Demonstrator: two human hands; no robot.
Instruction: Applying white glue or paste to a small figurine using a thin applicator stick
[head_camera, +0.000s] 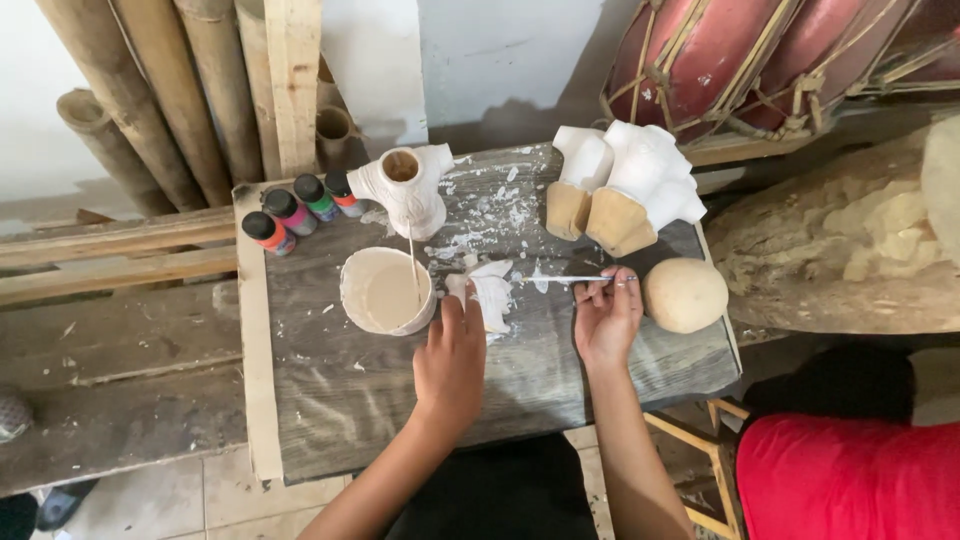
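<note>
A small white-coated figurine (490, 290) lies on the board (400, 390), just right of the paint cup (385, 292) and near the board's middle. The left hand (450, 365) rests on it, fingers closed around its lower end. The right hand (606, 318) pinches a thin brush (565, 279) between thumb and fingertips; the brush lies level, its tip at the figurine's right side.

The cup holds cream paint, with a stick (412, 255) standing in it. Behind the cup stands a white torso (408, 185) with an open neck hole. Four paint bottles (300, 208) with dark caps sit in a row at the board's back left corner. At the back right, two more torsos (625, 185) lean together, white above and bare wood at the base. A bare wooden ball (685, 295) sits just right of the right hand.

The board is grey, weathered wood, streaked and spattered with white paint around the work. It rests on rough planks (110, 350); pale floor tiles (210, 500) show below. Bamboo poles (160, 90) lean against a white wall (500, 45) behind. Red drums (740, 60) with rope lacing lie at the upper right, above a rough carved log (840, 250). Red cloth (850, 480) shows at the lower right.
</note>
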